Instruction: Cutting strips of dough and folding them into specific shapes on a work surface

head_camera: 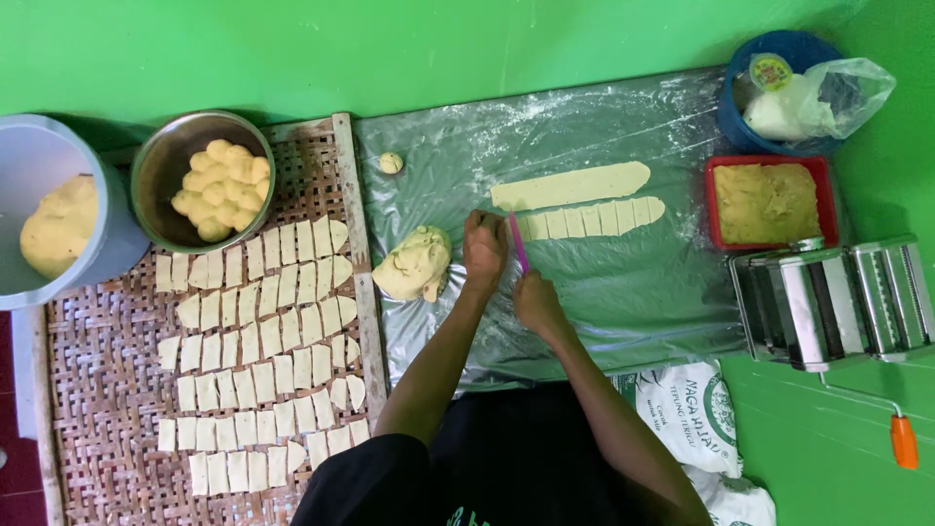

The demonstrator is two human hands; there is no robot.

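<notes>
Holding a flat pink plastic cutter point(518, 243) clamped between my left hand point(484, 249) and right hand point(537, 302); bare floured plastic sheet point(623, 302) lies beyond the right hand; pale sliced dough strip point(594, 219) just beside the cutter.

The floor point(292, 49) is painted a uniform bright green and fills the upper part and the right side of the view. A clear plastic sheet point(633, 302), dusted with white flour, is spread flat on it. To the left of the sheet lies a woven bamboo tray point(107, 409) with a wooden frame. Dark red tile point(15, 458) shows at the lower left edge. Lighting is even and soft.
</notes>
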